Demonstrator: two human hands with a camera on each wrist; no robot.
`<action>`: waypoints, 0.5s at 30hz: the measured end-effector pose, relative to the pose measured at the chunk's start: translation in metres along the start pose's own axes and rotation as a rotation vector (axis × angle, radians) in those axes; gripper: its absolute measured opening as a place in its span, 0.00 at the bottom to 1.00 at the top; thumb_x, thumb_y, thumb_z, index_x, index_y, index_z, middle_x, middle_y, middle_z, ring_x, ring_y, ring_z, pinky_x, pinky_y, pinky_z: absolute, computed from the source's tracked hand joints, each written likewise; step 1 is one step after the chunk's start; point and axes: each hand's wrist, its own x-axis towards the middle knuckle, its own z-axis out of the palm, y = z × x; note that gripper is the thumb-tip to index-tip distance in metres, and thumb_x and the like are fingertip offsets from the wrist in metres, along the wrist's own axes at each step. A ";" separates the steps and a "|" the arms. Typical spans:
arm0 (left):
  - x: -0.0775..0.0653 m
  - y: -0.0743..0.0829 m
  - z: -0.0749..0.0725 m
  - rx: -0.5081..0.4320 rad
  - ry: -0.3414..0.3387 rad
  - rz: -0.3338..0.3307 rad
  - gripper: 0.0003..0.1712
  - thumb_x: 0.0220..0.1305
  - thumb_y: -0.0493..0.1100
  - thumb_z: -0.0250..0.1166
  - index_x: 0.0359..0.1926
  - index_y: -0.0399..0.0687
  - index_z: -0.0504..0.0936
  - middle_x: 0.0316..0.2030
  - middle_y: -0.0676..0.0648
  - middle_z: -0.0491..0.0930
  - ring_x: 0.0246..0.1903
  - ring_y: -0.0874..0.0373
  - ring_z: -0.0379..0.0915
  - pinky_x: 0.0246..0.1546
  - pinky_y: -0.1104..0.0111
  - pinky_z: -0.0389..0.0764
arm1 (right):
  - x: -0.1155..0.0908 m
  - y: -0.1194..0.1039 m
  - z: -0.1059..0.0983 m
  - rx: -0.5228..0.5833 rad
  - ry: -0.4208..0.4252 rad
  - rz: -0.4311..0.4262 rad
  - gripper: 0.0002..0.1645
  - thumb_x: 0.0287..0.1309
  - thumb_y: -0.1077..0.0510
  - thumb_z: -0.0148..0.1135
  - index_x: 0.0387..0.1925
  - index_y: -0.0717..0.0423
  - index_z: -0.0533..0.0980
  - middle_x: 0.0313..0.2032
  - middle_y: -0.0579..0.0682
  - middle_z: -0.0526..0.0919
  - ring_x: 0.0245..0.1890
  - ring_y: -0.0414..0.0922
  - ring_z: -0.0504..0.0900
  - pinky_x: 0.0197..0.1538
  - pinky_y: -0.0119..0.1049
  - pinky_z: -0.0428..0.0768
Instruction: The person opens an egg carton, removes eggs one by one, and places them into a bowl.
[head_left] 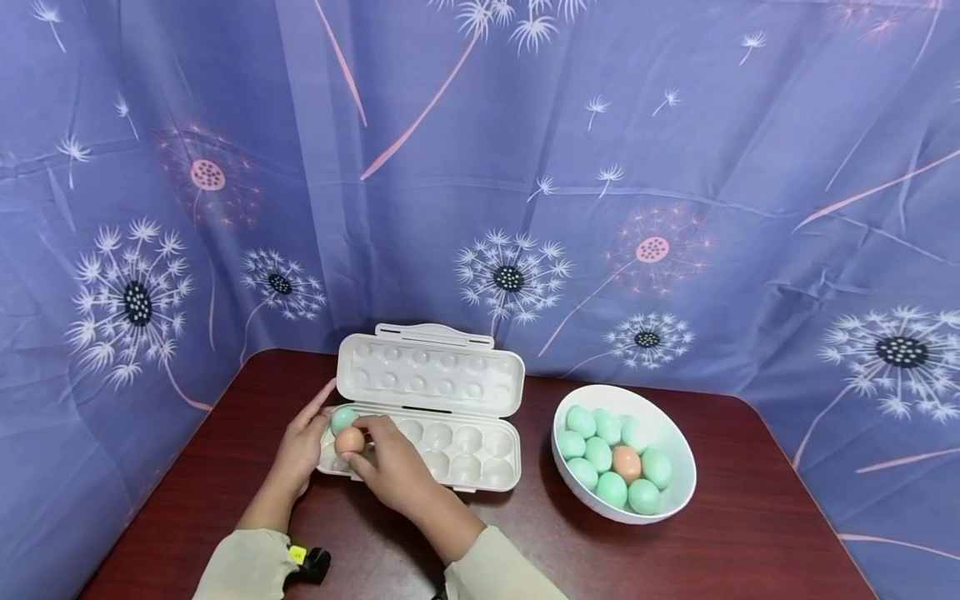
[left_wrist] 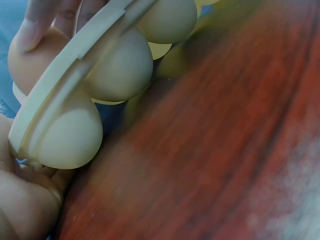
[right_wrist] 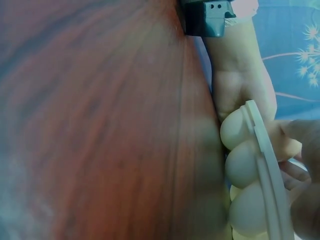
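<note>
My right hand (head_left: 397,467) pinches a brown egg (head_left: 349,441) between thumb and fingers, at the left end of a white egg box (head_left: 480,488). From the right wrist view, the same brown egg (right_wrist: 286,149) shows just past the box's rim. A pale green egg (head_left: 343,419) sits in the back left cup, close behind it. My left hand (head_left: 300,446) lies against the box's left end, one finger stretched along the side. Rounded cup undersides (left_wrist: 75,132) show near the left palm in the left wrist view. Fingers hide part of the cups.
The box's lid (head_left: 431,379) stands raised at the back, by the patterned curtain (head_left: 420,267). To the right, a white bowl (head_left: 681,492) holds several pale green eggs (head_left: 598,454) and one brown egg (head_left: 626,463). All stand on a dark red wooden table (head_left: 750,517).
</note>
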 end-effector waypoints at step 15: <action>0.000 -0.002 0.000 0.028 0.016 0.007 0.28 0.77 0.45 0.42 0.72 0.76 0.57 0.57 0.50 0.75 0.48 0.77 0.71 0.46 0.80 0.75 | -0.010 0.010 -0.010 0.138 0.020 0.057 0.24 0.62 0.51 0.63 0.57 0.54 0.71 0.52 0.48 0.77 0.47 0.37 0.78 0.50 0.27 0.78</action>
